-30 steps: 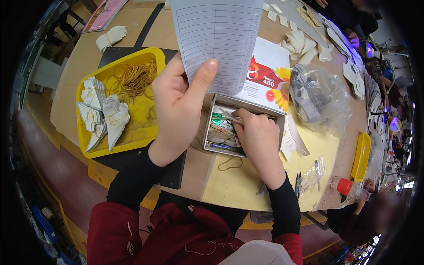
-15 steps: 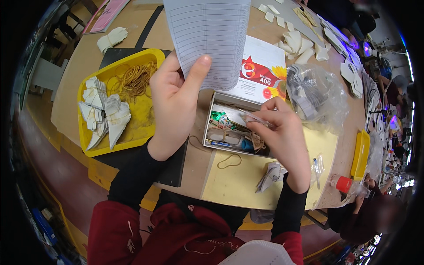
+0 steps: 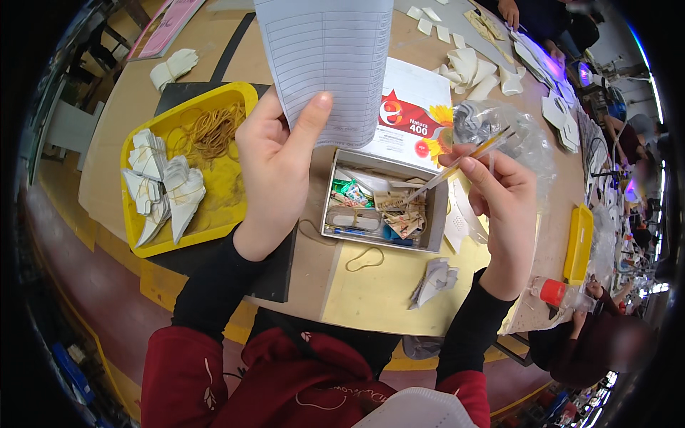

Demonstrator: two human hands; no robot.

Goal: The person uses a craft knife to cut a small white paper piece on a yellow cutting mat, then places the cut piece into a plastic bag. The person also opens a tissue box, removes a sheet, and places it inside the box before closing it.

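My left hand (image 3: 278, 171) holds up a lined sheet of paper (image 3: 332, 57), thumb pressed on its lower edge. My right hand (image 3: 499, 200) is raised to the right of a small open cardboard box (image 3: 439, 214) and pinches a thin yellowish pen (image 3: 464, 160) that slants toward the box. The box holds small packets, tags and a blue item. A white package with a red and yellow print (image 3: 414, 118) lies behind the box.
A yellow tray (image 3: 228, 214) at left holds folded white pieces (image 3: 168, 189) and rubber bands (image 3: 214, 128). A crumpled clear plastic bag (image 3: 521, 135) lies at right. A loose rubber band (image 3: 364, 258), a folded paper piece (image 3: 435, 278), a yellow container (image 3: 578, 242) and a red-capped bottle (image 3: 553, 291) sit nearby. Other people work along the far right.
My right hand has come out of the box, moved up and to the right, and now holds the pen. The left hand has kept the sheet raised.
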